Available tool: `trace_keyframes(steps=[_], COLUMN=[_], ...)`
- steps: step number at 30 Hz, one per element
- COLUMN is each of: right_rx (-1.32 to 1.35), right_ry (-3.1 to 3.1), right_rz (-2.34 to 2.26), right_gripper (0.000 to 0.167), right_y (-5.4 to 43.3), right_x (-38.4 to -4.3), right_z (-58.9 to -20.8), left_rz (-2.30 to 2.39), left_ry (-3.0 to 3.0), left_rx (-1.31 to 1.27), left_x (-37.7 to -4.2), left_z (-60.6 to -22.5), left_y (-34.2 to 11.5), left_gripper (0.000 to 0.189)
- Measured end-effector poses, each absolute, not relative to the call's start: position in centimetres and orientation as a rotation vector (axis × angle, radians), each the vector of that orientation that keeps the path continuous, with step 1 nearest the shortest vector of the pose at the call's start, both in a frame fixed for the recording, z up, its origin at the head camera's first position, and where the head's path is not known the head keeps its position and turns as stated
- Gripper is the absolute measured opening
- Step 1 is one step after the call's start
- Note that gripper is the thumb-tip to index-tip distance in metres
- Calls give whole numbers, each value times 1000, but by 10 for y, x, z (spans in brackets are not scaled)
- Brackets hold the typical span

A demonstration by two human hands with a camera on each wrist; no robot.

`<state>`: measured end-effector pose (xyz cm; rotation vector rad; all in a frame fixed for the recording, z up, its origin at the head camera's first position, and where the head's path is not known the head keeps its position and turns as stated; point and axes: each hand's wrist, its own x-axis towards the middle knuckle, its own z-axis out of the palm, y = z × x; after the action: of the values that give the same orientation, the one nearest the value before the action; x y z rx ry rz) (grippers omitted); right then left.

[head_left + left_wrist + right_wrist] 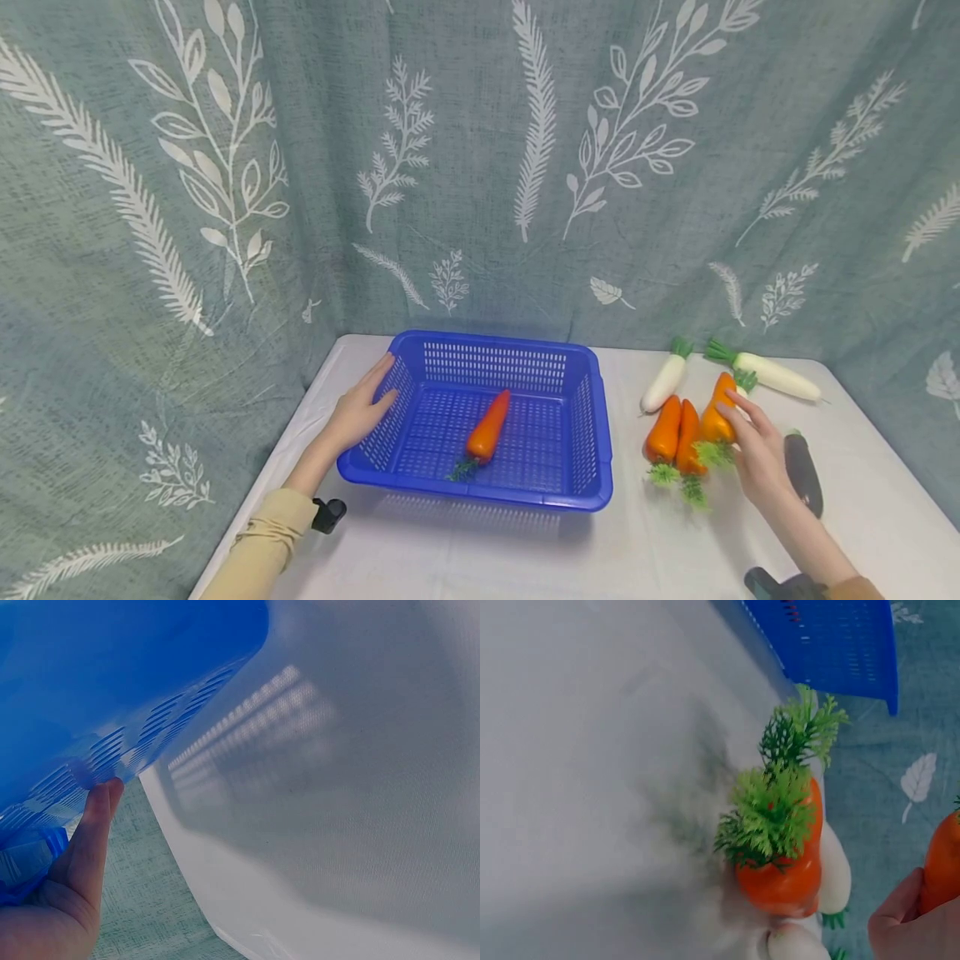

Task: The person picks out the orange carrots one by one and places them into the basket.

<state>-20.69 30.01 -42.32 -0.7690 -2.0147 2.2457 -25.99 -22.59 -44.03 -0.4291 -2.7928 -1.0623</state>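
Note:
My left hand holds the left rim of a blue plastic basket, thumb over the inside. In the left wrist view its fingertips touch the slotted wall. One orange carrot with a dark green top lies in the basket. On the right, my right hand grips another carrot between thumb and fingers; that carrot shows at the edge of the right wrist view. Two more carrots, one beside the other, lie left of this hand.
Behind the carrots lie two white radishes, one tilted and one farther right. A small green tuft shows behind the gripped carrot. A dark eggplant lies right of my hand. A leaf-patterned curtain surrounds the white table.

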Motion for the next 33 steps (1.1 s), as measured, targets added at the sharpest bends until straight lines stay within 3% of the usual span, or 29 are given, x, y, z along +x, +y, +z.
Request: trace_keyframes(steps=[4,11,16,23,33], right_rx=[-743,-661,-648,-571,-487], right_ry=[-1953,-1796,-1810,-1819,-1818], right_rz=[2299,2397,2405,2389,2437], right_gripper=[51,25,30,18,18], right_y=[294,283,274,261,248], right_x=[-207,-210,-215,-216,-219], right_z=[-421,-420,-417,-415,-417], left_rz=[-1070,-1069,-1067,-1064,-1053], left_ry=[-2793,-2794,-2796,-2793,-2797], left_rx=[-430,-426,-424,-430,-430], left_x=[-260,-259,-261,-260,-261], left_z=[-440,-441,-442,-441,-440], left_y=[-226,-227,-227,-227,-226], left_gripper=[56,56,56,56,56])
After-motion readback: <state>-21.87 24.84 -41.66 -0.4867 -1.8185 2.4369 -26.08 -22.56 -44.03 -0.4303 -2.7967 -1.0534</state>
